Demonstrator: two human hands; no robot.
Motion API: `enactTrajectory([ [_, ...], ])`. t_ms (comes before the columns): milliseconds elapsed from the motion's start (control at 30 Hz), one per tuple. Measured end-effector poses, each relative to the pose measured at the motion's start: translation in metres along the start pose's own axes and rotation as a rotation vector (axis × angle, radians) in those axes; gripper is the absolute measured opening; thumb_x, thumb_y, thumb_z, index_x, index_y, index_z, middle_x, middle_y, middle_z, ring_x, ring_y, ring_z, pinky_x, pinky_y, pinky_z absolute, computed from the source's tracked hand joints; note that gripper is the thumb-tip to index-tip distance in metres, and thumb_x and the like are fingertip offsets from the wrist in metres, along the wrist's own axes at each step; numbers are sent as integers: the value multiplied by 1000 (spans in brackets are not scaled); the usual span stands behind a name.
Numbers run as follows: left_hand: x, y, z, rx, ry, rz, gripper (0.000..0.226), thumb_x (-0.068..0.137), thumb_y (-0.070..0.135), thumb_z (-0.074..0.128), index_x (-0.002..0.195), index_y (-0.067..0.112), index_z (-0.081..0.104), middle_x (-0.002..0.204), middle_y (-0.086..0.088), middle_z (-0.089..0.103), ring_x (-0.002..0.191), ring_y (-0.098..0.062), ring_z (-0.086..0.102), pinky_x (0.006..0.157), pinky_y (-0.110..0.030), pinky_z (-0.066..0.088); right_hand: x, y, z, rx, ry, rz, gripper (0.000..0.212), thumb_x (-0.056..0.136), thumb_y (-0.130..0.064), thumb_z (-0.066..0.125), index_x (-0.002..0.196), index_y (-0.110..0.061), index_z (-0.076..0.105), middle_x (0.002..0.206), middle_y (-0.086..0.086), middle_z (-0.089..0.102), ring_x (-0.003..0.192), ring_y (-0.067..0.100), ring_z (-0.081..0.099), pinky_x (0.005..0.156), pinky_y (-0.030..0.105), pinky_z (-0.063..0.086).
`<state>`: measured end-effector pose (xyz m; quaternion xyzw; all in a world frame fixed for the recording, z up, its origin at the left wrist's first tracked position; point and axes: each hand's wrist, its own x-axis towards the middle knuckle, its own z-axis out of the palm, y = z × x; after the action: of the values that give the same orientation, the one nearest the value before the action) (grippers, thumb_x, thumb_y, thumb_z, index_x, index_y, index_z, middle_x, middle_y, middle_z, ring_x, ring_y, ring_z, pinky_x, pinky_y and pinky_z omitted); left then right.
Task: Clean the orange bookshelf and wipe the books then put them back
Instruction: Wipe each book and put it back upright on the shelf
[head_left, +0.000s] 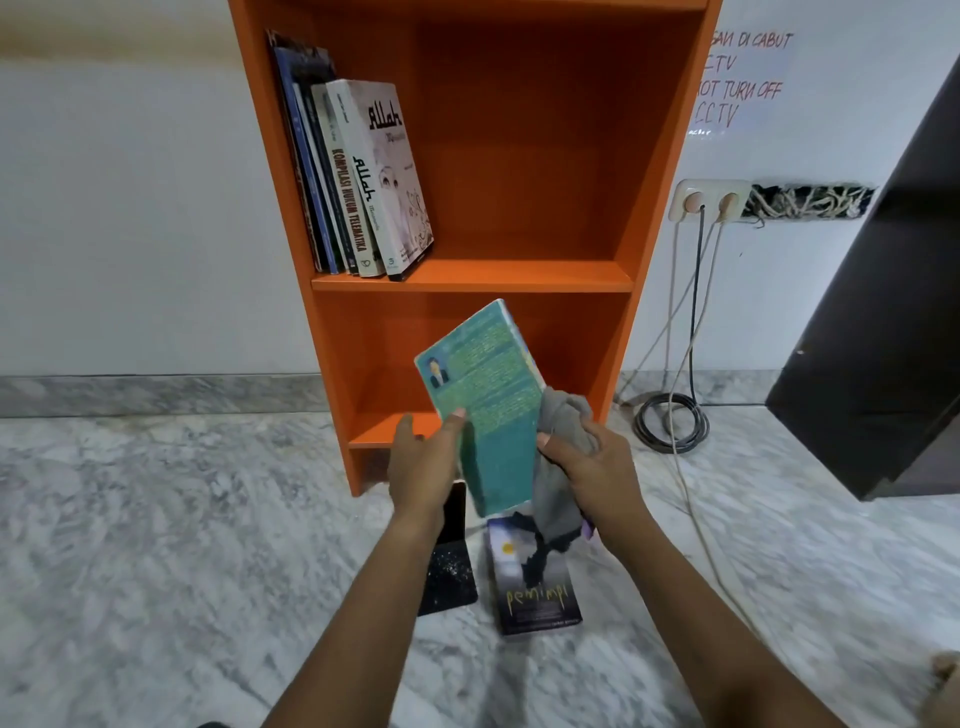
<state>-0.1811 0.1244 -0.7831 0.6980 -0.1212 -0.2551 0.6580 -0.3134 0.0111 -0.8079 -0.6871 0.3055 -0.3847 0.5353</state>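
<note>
Left hand (423, 467) pinches the teal book (488, 395) near its lower corner, tilting the back cover up so the right hand (589, 470), fingers bunched round a grey cloth (563, 415), can rub its side edge. Beneath, a dark book (537, 582) lies on the floor (156, 519), probably awaiting wiping. Beyond, several books (358, 176) lean at the left end of the orange bookshelf (519, 275).

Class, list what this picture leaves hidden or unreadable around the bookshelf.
- Head view: teal paperback book, back-cover text blurred; front faces away.
- Head view: black object on the floor, book or bookend unclear, partly under the left hand.
- Head view: grey cloth, partly behind that book, in the grip of the right hand.
- Head view: orange wooden bookshelf, top cut off by the frame edge.
</note>
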Motion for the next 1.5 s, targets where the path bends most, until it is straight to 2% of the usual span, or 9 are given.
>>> enactTrajectory([
  [200,9,3,24,-347,-216,-47,76,79,53,78,142,34,41,122,-10,70,101,-28,73,89,-49,58,-20,3,35,-495,-88,-434,10,84,-23,64,94,-26,62,76,-9,61,65,12,59,56,31,47],
  [300,23,-5,14,-462,-119,-136,38,93,32,63,123,7,58,112,-22,66,91,-35,70,77,-48,61,-27,8,44,-622,-184,-529,18,90,-28,62,107,-27,57,99,-2,58,81,19,59,62,35,46],
  [433,20,-3,5,-531,-219,-135,29,101,15,49,103,-3,72,99,-24,71,83,-33,70,70,-40,60,-28,1,48,-449,-330,-398,45,96,-36,58,139,-30,45,137,-7,50,119,14,53,95,38,49],
  [567,2,4,15,-352,-332,-142,35,102,29,49,95,10,78,97,-16,75,84,-30,72,82,-42,57,-13,-3,47,-519,-263,-223,67,98,-55,32,160,-37,15,169,-7,18,155,12,14,125,42,20],
  [733,-16,14,17,-220,-487,-105,39,101,39,49,120,11,69,115,-13,74,101,-30,71,81,-39,57,22,-17,27,-271,24,-156,54,104,-44,40,155,-32,31,155,-11,34,137,6,36,111,31,35],
  [867,-10,16,12,-187,-480,-47,76,71,64,74,129,15,65,145,-8,57,139,-31,46,116,-55,34,39,-14,5,197,0,179,32,106,-41,46,131,-24,57,117,-1,66,102,16,66,86,32,54],
  [1100,4,32,-8,67,-433,82,55,101,51,47,144,17,51,149,1,50,141,-22,42,120,-51,25,35,1,7,435,-40,304,30,98,-32,63,116,-8,65,100,16,72,86,26,72,75,38,59],
  [1300,10,16,-35,333,-555,57,28,97,10,65,124,18,64,116,-12,71,97,-19,70,84,-40,60,48,-23,6,307,153,35,54,77,-44,76,125,-22,65,125,13,68,113,32,68,98,55,55],
  [1500,22,13,-37,186,-467,219,26,86,1,76,108,-4,64,106,-34,64,88,-36,71,74,-45,62,77,-59,10,217,121,-108,18,94,-19,70,110,-27,68,108,4,74,102,21,72,93,46,59],
])
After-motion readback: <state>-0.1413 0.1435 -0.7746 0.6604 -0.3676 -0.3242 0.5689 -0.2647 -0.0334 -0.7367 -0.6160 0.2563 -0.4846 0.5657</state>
